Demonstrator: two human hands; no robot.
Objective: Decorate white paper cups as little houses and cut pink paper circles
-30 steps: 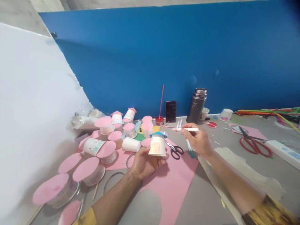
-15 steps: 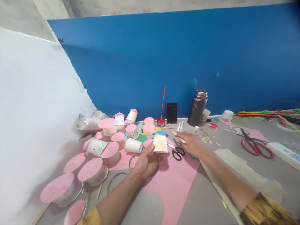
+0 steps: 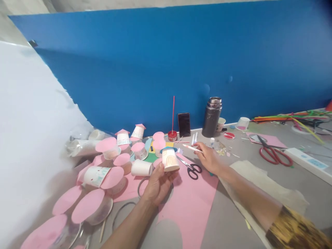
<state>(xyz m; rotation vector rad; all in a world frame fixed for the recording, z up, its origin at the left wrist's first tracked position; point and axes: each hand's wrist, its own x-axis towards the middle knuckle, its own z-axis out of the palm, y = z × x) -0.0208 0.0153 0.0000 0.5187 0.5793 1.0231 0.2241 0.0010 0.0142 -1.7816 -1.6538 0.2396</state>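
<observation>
My left hand [image 3: 157,183] is closed round an upturned white paper cup [image 3: 169,160] with a blue paper top and an arched door drawn on its side, held above a pink paper sheet [image 3: 190,204]. My right hand [image 3: 210,159] pinches a thin white pen [image 3: 192,148] low over the table, just right of black-handled scissors [image 3: 192,169]. Left of both hands lies a heap of paper cups topped with pink discs [image 3: 109,162].
A dark steel flask [image 3: 212,117], a phone [image 3: 184,124] and a red pot with a red stick [image 3: 172,135] stand against the blue wall. Red scissors [image 3: 275,155], a white power strip [image 3: 310,164] and coloured sticks [image 3: 290,119] lie at the right. A white board [image 3: 31,138] leans at left.
My right hand dropped from above the table to its surface, still pinching the pen. My left hand tilted the cup slightly. The camera swung a little right.
</observation>
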